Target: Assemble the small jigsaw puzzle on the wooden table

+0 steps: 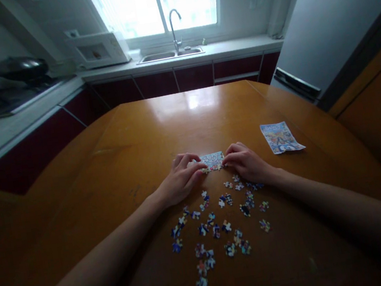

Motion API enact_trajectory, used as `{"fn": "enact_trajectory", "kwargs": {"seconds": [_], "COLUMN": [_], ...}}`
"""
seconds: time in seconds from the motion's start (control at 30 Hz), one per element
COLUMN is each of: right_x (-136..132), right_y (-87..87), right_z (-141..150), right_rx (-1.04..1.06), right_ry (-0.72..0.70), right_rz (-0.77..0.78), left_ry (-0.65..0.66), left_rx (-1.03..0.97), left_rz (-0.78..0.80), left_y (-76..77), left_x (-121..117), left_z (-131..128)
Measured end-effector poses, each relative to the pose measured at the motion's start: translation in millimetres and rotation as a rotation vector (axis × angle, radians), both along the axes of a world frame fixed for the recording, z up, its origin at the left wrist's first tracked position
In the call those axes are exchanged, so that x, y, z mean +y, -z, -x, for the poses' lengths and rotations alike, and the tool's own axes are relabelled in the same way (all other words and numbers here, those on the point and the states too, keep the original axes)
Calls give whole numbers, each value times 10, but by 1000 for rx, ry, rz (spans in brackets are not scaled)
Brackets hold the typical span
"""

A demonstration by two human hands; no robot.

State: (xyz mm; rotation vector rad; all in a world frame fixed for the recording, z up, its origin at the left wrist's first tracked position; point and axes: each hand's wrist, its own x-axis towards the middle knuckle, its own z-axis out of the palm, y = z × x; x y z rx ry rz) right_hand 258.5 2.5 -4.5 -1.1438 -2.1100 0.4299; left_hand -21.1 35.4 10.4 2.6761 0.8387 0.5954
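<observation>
A joined section of jigsaw puzzle (211, 160), pale blue and white with colour along its near edge, lies flat on the wooden table. At its left end my left hand (183, 175) has curled fingers, with thumb and fingertips on the edge and partly covering it. My right hand (245, 161) pinches the opposite end, its fingers bent together. Loose jigsaw pieces (216, 231), mostly dark blue, white and multicoloured, are scattered between my forearms. A few more pieces (239, 186) sit just below my right hand.
A creased printed picture sheet (282, 138) lies to the right on the table (187, 119). Beyond the table stand a counter with a sink (173, 54) and a white microwave (100, 50). A wok (20, 69) rests on the stove at left; a fridge (332, 12) is at right.
</observation>
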Motion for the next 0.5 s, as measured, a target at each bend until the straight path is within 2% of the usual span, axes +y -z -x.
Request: {"fn": "enact_trajectory", "kwargs": {"seconds": [0.13, 0.5], "right_x": [20, -10], "right_y": [31, -2], "right_z": [-29, 19], "right_rx": [53, -40], "right_ry": [84, 57], "right_rz": [-39, -54], "left_ry": [5, 0], "left_rx": [8, 11], "left_rz": [-5, -18], "left_y": [-2, 20], "left_x": [-2, 12], "left_z": [1, 3]}}
